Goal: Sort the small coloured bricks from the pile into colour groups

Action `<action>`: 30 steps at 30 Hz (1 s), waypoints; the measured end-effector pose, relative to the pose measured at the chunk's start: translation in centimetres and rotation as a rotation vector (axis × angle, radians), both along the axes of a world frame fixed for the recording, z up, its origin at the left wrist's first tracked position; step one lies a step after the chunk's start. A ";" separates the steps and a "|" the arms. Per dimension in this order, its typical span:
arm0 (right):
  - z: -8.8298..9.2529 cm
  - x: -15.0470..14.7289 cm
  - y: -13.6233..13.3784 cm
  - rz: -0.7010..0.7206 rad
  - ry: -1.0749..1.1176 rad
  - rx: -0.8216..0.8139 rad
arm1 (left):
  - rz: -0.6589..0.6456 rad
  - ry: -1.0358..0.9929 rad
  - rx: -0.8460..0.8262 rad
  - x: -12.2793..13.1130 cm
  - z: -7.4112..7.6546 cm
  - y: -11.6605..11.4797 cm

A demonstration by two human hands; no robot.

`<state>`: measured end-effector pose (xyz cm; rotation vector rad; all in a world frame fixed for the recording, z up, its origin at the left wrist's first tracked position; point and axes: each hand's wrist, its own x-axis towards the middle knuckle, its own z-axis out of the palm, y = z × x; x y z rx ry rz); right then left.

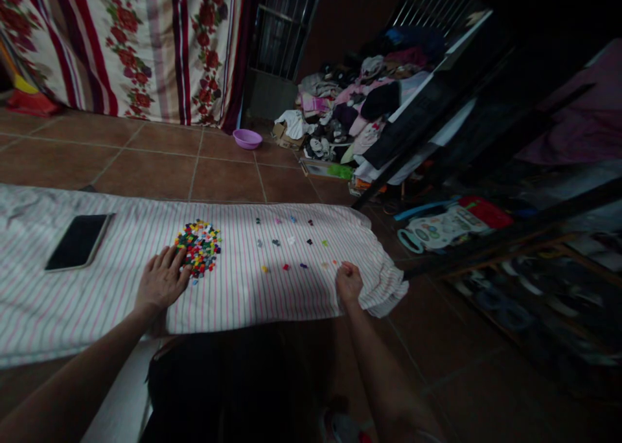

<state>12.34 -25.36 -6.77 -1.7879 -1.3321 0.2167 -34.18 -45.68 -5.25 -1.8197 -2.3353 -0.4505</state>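
A round pile of tiny multicoloured pieces (199, 245) lies on a striped cloth (233, 300). My left hand (164, 278) rests flat at the pile's left edge, fingers stretched out and touching the nearest pieces. To the right, small groups sorted by colour sit in rough rows, among them yellow pieces (265, 269), red pieces (286, 267), white pieces (291, 240) and lime green pieces (325, 243). My right hand (348, 281) is closed at the right end of the front row, beside an orange piece (335, 262). Whatever its fingertips hold is too small to make out.
A phone (78, 242) lies on the cloth at the left. Beyond, on the tiled floor, stand a purple basin (247, 138) and a heap of clothes (350, 106). A dark rack (529, 261) with shoes is at the right. A floral curtain (160, 48) hangs behind.
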 end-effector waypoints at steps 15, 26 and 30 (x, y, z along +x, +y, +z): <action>2.9 -14.6 -8.5 0.559 0.163 0.107 | 0.026 -0.029 0.001 0.2 0.2 0.0; 2.8 -28.1 -13.9 1.020 -0.071 0.006 | -0.002 -0.023 0.011 0.1 0.6 -0.1; 2.0 -30.3 -13.7 0.977 -0.094 -0.009 | -0.004 -0.046 0.044 0.1 0.4 -0.1</action>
